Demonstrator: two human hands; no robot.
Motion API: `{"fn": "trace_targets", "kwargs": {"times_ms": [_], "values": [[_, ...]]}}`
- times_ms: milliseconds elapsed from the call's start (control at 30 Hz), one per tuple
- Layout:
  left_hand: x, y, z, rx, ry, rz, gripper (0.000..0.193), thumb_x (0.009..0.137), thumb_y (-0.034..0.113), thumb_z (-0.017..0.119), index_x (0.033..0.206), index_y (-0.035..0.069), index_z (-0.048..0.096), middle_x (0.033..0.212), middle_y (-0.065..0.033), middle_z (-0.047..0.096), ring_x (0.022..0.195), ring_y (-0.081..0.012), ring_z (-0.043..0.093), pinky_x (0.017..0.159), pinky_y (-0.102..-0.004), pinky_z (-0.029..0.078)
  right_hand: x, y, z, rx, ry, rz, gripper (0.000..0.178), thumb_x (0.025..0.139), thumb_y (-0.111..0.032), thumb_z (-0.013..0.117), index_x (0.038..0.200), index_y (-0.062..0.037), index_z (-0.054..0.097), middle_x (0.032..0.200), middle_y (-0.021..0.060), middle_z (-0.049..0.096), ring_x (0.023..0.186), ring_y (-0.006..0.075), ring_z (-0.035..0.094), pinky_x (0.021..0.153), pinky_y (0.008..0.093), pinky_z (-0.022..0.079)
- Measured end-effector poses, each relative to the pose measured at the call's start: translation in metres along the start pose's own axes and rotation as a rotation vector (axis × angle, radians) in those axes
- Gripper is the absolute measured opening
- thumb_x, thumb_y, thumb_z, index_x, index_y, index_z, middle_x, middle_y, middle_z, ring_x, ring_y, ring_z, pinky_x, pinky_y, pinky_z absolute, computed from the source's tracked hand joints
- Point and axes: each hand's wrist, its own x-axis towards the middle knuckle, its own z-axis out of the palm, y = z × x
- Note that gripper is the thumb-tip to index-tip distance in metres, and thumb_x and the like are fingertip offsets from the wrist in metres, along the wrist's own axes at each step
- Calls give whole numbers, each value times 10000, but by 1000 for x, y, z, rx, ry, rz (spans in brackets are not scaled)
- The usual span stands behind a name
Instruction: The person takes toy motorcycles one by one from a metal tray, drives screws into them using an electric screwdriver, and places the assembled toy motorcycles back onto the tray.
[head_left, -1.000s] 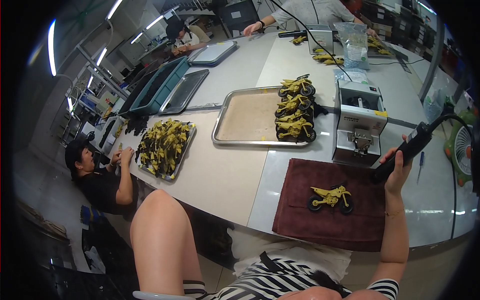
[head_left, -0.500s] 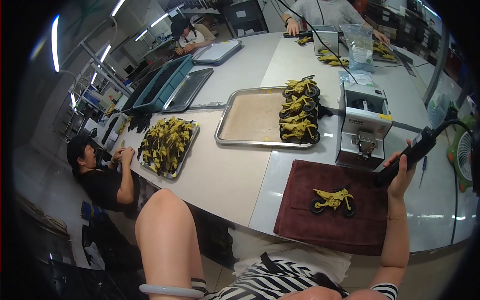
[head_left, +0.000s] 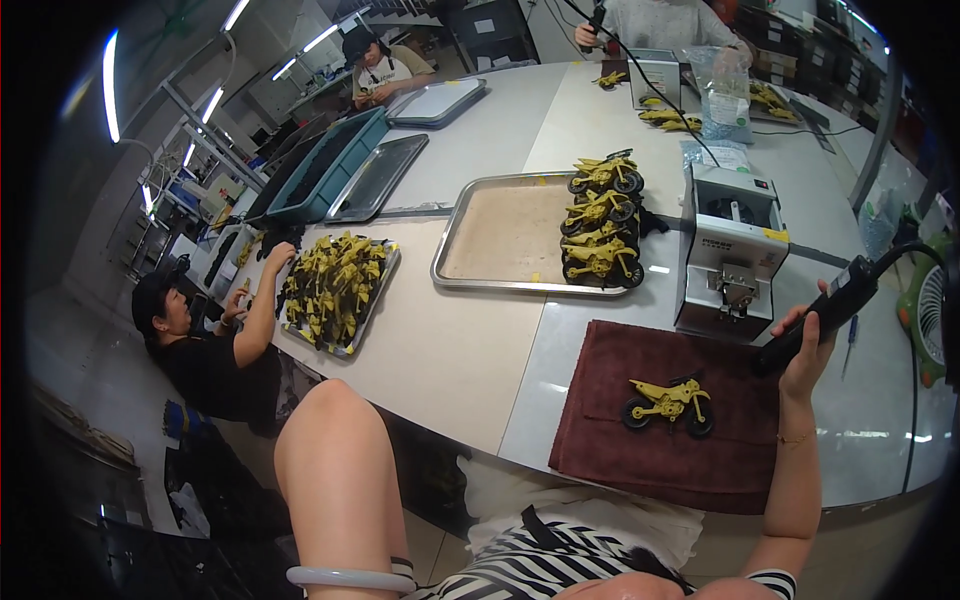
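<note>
My right hand [head_left: 805, 360] is wrapped round a black corded electric screwdriver [head_left: 845, 300], held tilted beside the right edge of a folded dark red cloth [head_left: 600, 445]. On that cloth rests a yellow toy motorcycle [head_left: 665, 400] with black wheels, apart from the hand. A bent left arm with a pale bangle [head_left: 350, 580] rises at the lower left; my left hand itself is outside the picture. Behind the cloth stands a white and grey screw feeder [head_left: 730, 250].
A metal tray [head_left: 480, 285] holds several toy motorcycles along its right side. Left of it is another tray piled with yellow and black parts [head_left: 335, 290]. A teal bin [head_left: 335, 165], an empty-looking dark tray [head_left: 380, 180] and a green fan [head_left: 925, 315] stand around. Co-workers sit left and far.
The co-worker at the left has reached one hand to the pile of parts. A person at the far side has lifted a black tool. My right hand has hardly moved.
</note>
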Motion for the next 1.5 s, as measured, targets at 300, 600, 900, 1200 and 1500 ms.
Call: {"fn": "trace_targets", "kwargs": {"times_ms": [300,600,900,1200,1500], "values": [[6,0,0,-26,10,34,366,966,254,341,1140,-36,484,1199,-131,463,1131,-272,421,1009,-355,282,0,5,-6,7,-13,2,515,899,-296,479,1277,12,312,719,44,480,601,108,491,592,232,422],[8,-2,0,-60,22,73,368,969,255,333,1133,-38,484,1176,-131,477,1119,-273,428,1005,-358,284,0,4,-3,20,-4,1,520,892,-285,487,1276,15,306,698,37,502,592,102,503,581,221,424],[-3,20,-2,-1499,188,-258,290,952,193,396,1164,7,461,1177,-106,480,1162,-232,391,1041,-411,233,0,0,-2,12,12,1,514,893,-280,484,1273,19,312,693,38,499,590,101,503,577,221,425],[-118,62,-78,-2441,-318,150,130,755,201,514,808,83,526,829,-28,478,813,-197,456,752,-352,335,1,6,-2,21,11,-5,531,890,-298,490,1276,19,309,695,39,492,580,98,498,569,216,432],[-111,73,-105,-2767,-700,221,152,730,217,537,771,71,521,818,-54,492,799,-227,474,752,-367,344,3,3,-6,-4,33,17,534,892,-318,489,1277,6,310,696,39,494,586,96,499,573,217,429]]}}
